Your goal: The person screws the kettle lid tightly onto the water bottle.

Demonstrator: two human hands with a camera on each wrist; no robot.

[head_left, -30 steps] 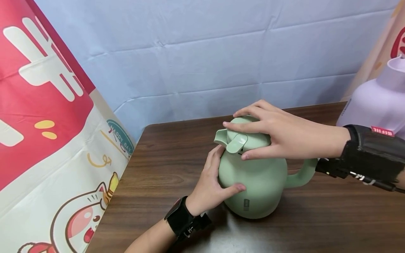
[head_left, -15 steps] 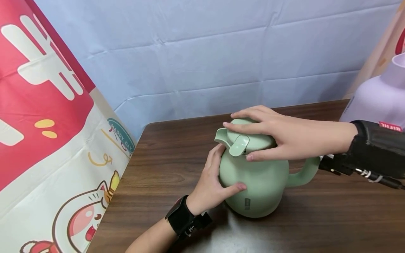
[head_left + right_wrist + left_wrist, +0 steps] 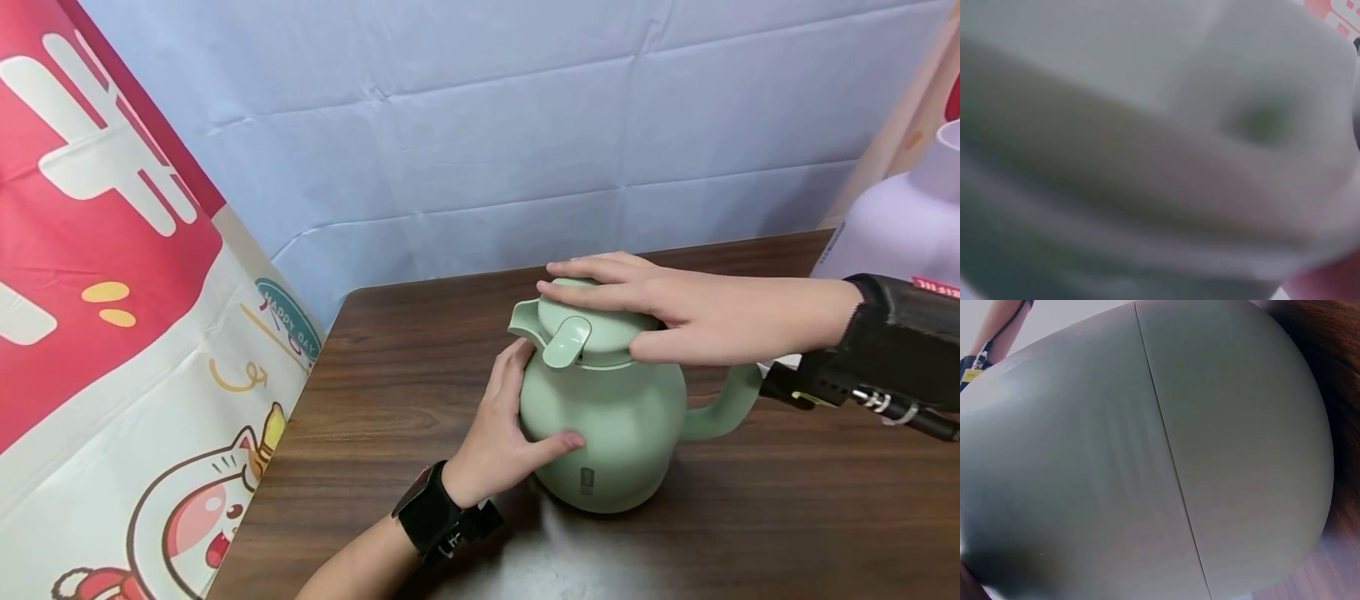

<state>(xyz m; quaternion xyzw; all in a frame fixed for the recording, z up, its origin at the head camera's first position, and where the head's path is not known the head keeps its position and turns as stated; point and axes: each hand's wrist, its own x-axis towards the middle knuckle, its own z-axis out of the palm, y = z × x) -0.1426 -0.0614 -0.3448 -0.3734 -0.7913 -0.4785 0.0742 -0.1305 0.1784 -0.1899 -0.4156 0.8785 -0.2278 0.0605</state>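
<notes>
One rounded, pale-green, apparently plastic jug [image 3: 615, 417] stands upright, clasped between thumb and fingers of the left hand [image 3: 498, 450]. Fingers of the right hand [image 3: 671, 308] extend across its domed green lid [image 3: 606, 329]. Probably rigid, slippery, weighty if filled; best hold: curved green handle [image 3: 731, 406] beneath the right hand.

The right hand [image 3: 690, 312] has slid back a bit to the right on top of the green jug [image 3: 603, 425]. Its thumb [image 3: 667, 346] has moved the most. A second ago the tip poked down over the front edge of the lid [image 3: 607, 325]; now it sits higher and farther right, by the lid's side. So more of the lid shows, and more of the thin rim [image 3: 603, 366] under it. The black wrist band [image 3: 900, 342] has gone right and up, and its red tag [image 3: 937, 287] is now partly cut off. Less of the purple jug [image 3: 892, 225] fits in the head view.
</notes>
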